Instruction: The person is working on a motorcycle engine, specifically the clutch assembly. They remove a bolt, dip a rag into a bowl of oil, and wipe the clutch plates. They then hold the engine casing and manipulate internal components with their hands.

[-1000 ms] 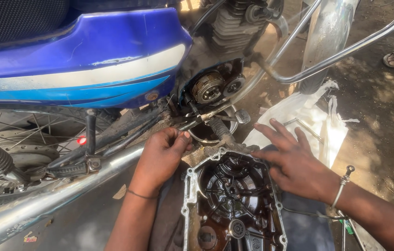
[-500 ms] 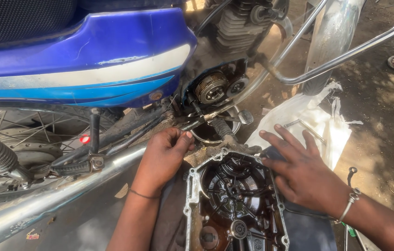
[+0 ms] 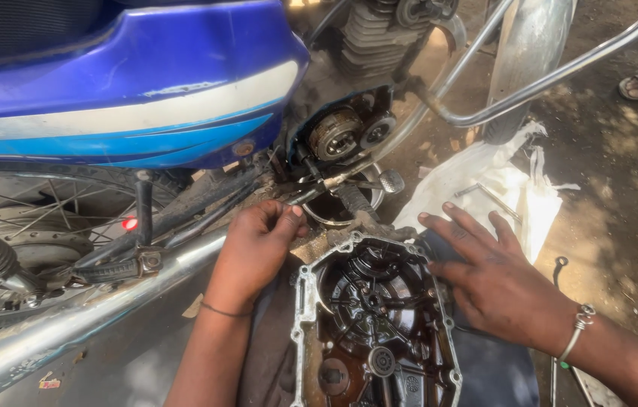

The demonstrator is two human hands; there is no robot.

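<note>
My left hand (image 3: 259,241) is curled at the lower edge of the opened engine (image 3: 338,136), its thumb and fingertips pinched together close to a thin metal rod (image 3: 319,188) that runs out from the crankcase; I cannot tell whether the fingers actually grip the rod or something smaller beneath it. My right hand (image 3: 496,283) lies flat and released, fingers spread, its palm on dark cloth (image 3: 485,362) and its fingertips at the right rim of the removed engine cover (image 3: 375,324). The cover lies inner face up (oily and dark, with a pale gasket edge all round) between my two forearms, just below the engine opening. Inside the opening, a round toothed clutch assembly (image 3: 334,132) and a smaller gear (image 3: 377,130) are exposed. A blue fuel tank with a white stripe (image 3: 131,98) sits above my left hand. A white bag (image 3: 485,181) lies on the ground beyond my right hand.
</note>
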